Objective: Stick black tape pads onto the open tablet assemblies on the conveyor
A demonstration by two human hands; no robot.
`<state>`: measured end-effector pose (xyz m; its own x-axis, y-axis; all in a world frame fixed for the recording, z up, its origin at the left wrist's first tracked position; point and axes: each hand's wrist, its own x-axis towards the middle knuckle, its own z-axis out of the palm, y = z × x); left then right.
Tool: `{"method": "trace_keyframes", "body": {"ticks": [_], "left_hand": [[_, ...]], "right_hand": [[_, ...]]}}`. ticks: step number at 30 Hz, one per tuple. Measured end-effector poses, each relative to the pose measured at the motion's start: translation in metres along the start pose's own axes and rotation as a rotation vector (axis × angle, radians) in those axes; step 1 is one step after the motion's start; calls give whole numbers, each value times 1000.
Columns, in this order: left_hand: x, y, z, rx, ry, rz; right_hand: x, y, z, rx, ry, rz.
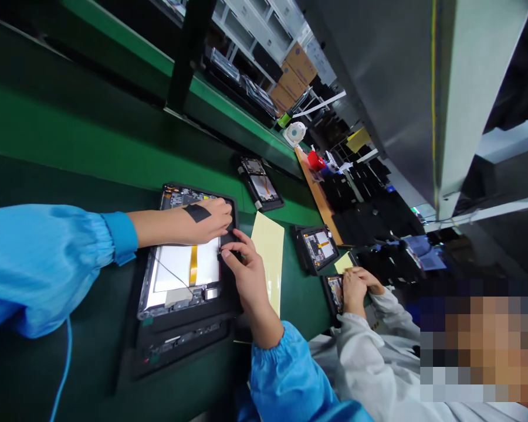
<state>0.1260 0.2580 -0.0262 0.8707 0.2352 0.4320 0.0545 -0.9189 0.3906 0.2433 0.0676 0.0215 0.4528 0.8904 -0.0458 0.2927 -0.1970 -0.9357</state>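
An opened tablet (pixel 206 266) lies in a black foam tray, its white battery, orange ribbon cable (pixel 194 265) and thin black wire exposed. My left hand (pixel 211 221) rests over the tablet's upper part, fingers curled down near its right edge. What those fingers hold, if anything, is hidden. A black piece of tape (pixel 197 213) sticks to the back of this hand. My right hand (pixel 250 272) is at the tablet's right edge, thumb and index finger closed together there. Whatever lies between them is too small to make out.
A yellow sheet (pixel 268 252) lies right of the tablet. Two more opened tablets sit in trays, one farther back (pixel 261 183) and one to the right (pixel 320 246). A co-worker's hands (pixel 356 287) work on another device. A blue cord (pixel 65 357) hangs below my left sleeve.
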Motion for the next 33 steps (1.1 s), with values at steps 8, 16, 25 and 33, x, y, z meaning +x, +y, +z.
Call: {"method": "trace_keyframes", "body": {"ticks": [8, 16, 25, 33], "left_hand": [[6, -7, 17, 16, 38, -9], [4, -10, 16, 25, 53, 49], [8, -9, 18, 34, 45, 48], [18, -16, 48, 5, 16, -49]], "right_hand": [[7, 12, 0, -185, 11, -140], [9, 11, 4, -321, 44, -227], [-12, 2, 5, -531, -5, -337], [-61, -15, -25, -623, -143, -345]]}}
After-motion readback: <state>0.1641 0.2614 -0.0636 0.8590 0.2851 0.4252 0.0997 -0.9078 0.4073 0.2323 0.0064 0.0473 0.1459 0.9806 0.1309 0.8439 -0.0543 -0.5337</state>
